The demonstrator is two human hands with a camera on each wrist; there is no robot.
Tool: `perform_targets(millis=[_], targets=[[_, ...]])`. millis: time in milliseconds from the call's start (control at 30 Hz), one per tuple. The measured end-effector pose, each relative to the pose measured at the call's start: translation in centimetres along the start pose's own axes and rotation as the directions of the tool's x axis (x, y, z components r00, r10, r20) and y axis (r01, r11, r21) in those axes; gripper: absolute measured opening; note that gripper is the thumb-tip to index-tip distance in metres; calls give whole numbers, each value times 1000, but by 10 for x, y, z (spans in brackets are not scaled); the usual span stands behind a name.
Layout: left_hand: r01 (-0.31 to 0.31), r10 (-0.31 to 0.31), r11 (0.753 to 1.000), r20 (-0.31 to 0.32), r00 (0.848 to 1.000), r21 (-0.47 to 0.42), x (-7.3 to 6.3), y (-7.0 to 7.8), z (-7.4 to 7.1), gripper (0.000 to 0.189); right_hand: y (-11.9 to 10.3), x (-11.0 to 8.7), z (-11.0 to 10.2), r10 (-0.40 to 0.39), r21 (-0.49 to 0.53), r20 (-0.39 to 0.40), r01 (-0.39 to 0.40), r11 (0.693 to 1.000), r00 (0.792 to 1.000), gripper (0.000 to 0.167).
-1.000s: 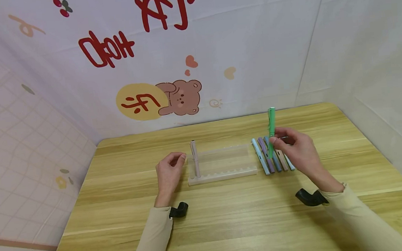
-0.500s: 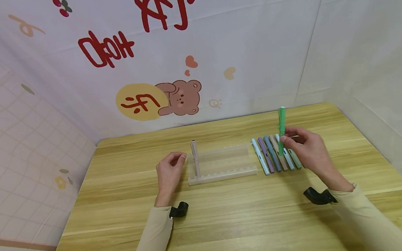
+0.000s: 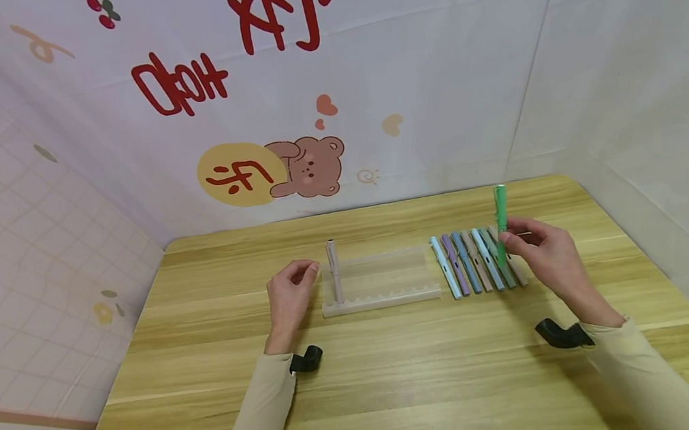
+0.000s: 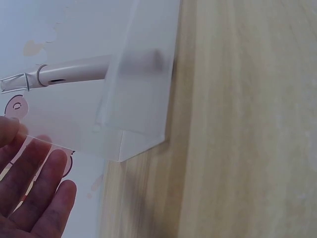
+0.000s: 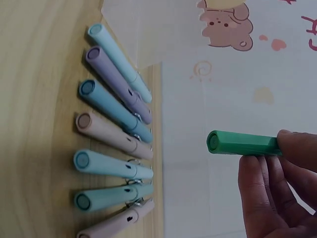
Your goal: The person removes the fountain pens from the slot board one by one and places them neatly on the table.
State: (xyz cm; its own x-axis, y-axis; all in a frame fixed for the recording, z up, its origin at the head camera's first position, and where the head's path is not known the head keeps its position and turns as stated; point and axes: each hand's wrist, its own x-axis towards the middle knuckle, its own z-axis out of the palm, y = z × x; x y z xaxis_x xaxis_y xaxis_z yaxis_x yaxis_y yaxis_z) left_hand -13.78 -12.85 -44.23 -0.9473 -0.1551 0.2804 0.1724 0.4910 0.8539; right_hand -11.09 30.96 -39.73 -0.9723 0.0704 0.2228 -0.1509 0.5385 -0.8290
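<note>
My left hand [image 3: 290, 301] pinches the left edge of a clear plastic pen stand [image 3: 383, 300], its fingertips overlapping the see-through panel [image 4: 64, 114] in the left wrist view. One pinkish-grey pen [image 3: 335, 277] stands upright at the stand's left end. My right hand [image 3: 547, 252] holds a green pen [image 3: 500, 208] upright between thumb and fingers, raised over the right end of a row of pens. In the right wrist view the green pen's round end [image 5: 214, 142] points away from the fingertips. The pens in the row lie side by side: light blue [image 3: 445, 267], purple, blue, pinkish, pale blue, green and pinkish-grey.
The wooden table [image 3: 359, 377] carries the stand in the middle, with the row of pens right beside it. A white printed cloth [image 3: 430, 64] hangs behind the table's back edge. Black curved pieces [image 3: 564, 334] sit at both wrists.
My right hand has moved to the right along the row with the green pen, uncovering more of the lying pens. The left hand and the stand have stayed put.
</note>
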Motion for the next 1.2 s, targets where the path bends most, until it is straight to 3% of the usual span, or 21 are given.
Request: perform_targets(millis=[733, 1200], targets=[[-3, 3, 1000, 2, 1000, -4, 0, 0, -1, 15, 31, 7, -27, 48, -100, 91, -39, 994, 995, 51], [11, -11, 1000, 8, 1000, 2, 0, 3, -1, 15, 49, 15, -36, 138, -98, 200, -120, 988, 970, 54]])
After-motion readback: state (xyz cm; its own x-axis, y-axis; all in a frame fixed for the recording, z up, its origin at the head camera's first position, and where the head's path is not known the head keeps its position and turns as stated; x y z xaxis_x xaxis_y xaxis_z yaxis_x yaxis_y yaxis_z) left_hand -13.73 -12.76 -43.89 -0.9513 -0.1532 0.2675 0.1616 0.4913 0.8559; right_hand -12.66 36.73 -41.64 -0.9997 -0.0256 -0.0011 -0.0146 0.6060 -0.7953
